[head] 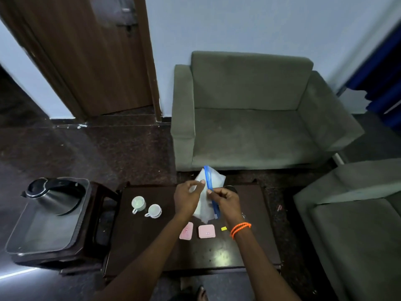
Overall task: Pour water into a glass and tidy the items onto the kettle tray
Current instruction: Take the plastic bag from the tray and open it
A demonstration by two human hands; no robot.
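Above the dark coffee table [152,246] I hold a clear zip bag [213,179] with a blue zip strip. My left hand [187,197] pinches its upper edge. My right hand [226,203] pinches the blue strip lower down. Two white cups [138,204] [154,210] stand on the table to the left of my hands. Two pink sachets [186,231] [206,231] and a small yellow piece [224,228] lie under my wrists. A steel kettle [54,195] sits at the far end of a glass tray [43,231] on a side table at the left.
A green sofa [249,118] stands just behind the table. Another green seat [358,224] is at the right. A brown door [91,57] is at the back left. A dark round object [231,189] is partly hidden behind my right hand.
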